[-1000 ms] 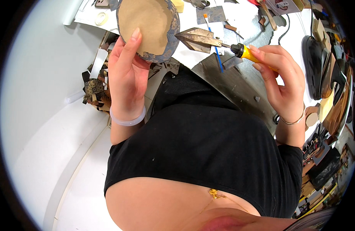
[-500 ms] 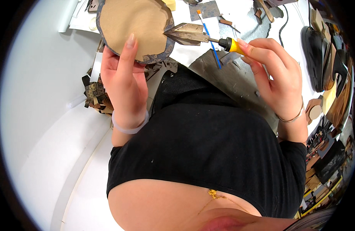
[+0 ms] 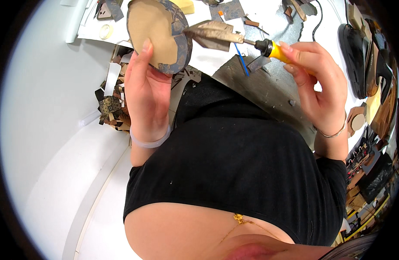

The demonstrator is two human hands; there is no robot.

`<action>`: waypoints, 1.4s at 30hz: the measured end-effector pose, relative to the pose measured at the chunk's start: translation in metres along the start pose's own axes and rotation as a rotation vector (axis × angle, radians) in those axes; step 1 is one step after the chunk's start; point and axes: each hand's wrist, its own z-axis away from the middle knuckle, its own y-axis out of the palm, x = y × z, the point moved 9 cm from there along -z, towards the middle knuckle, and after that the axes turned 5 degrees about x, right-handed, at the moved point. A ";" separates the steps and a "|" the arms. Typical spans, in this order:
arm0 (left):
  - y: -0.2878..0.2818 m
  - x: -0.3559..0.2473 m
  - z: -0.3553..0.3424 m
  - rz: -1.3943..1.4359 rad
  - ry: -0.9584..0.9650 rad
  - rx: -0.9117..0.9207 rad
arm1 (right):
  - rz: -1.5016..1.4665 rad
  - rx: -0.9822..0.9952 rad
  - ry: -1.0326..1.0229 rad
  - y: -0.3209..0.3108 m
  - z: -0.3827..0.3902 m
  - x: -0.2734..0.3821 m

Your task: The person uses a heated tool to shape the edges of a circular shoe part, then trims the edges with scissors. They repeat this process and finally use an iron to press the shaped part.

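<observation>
Where scraps (image 3: 110, 108) litter (thickly) — white worktable (image 3: 48, 143).

The right hand (image 3: 321, 86) hides most of the tool's yellow handle (image 3: 277, 50); beyond it, the black cable (image 3: 317, 17) leaves the picture's top edge.

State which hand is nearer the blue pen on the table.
Right. The right hand holds a yellow-handled tool just beside the blue pen; the left hand holds a round disc farther away.

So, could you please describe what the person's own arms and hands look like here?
Both forearms are bare. The left hand has a smooth, pale translucent bangle at the wrist; the right hand has a thin silver bangle. Fingernails are long with a natural polish. No gloves or rings show.
</observation>
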 end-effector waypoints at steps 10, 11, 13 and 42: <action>0.010 0.007 0.002 0.081 -0.066 0.043 | -0.014 -0.024 0.037 -0.005 0.006 -0.007; 0.010 0.007 0.001 0.082 -0.065 0.044 | -0.014 -0.029 0.032 -0.005 0.006 -0.007; 0.010 0.008 0.000 0.077 -0.070 0.041 | -0.017 -0.039 0.024 -0.005 0.007 -0.007; 0.014 -0.009 0.011 -0.184 0.184 -0.063 | 0.211 0.115 0.038 0.009 0.002 -0.001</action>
